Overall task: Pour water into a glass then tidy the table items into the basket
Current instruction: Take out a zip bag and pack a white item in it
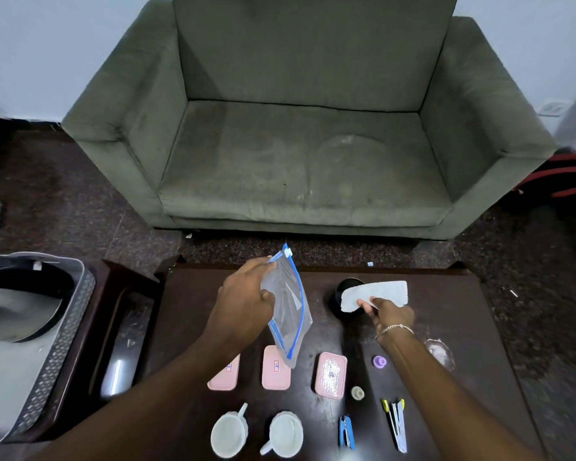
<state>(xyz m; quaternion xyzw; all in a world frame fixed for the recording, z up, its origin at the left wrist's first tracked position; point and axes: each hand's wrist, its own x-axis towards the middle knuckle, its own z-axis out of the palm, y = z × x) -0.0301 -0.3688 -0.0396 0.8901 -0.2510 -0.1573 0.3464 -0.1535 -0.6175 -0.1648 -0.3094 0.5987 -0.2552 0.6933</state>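
Observation:
My left hand (245, 299) holds a clear zip bag with a blue seal (288, 306) up over the middle of the dark table (446, 304). My right hand (388, 312) pinches a folded white cloth (376, 294) above a dark round cup (341, 289) at the far side of the table. The grey patterned basket (64, 327) stands on a side table at the left, apart from both hands. Two white mugs (230, 432) (285, 434) sit at the near edge. A clear glass (441, 352) stands near my right forearm.
Three pink lidded boxes (331, 374) lie in a row mid-table. A purple cap (379, 362), a pale cap (357, 393), a blue clip (346, 431) and a yellow-tipped tool (396, 424) lie at the near right. A green armchair (306, 154) stands beyond the table.

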